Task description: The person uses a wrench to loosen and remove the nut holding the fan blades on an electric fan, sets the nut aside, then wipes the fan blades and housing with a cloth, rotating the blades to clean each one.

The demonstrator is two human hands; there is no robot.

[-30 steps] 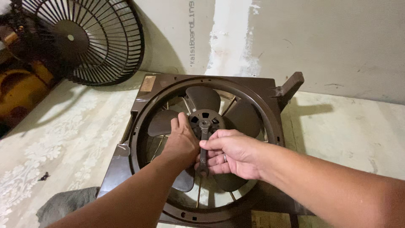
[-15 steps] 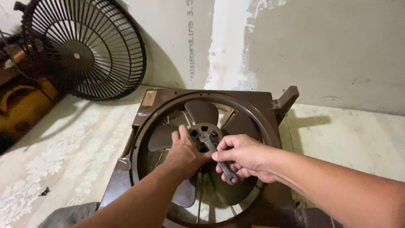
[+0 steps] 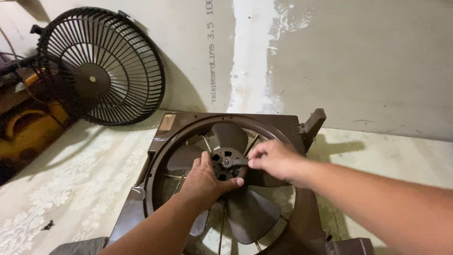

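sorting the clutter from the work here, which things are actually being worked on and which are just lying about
In hand:
- brown fan frame, lying flat
- fan blades and hub, steadied by the left hand
- slim tool at the hub, pinched by the right hand

Lying about:
- black fan grille leaning on the wall
- yellow object at far left

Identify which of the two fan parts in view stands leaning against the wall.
The round black wire fan guard at the back left leans upright on the wall; the brown square-framed fan lies flat under both hands.
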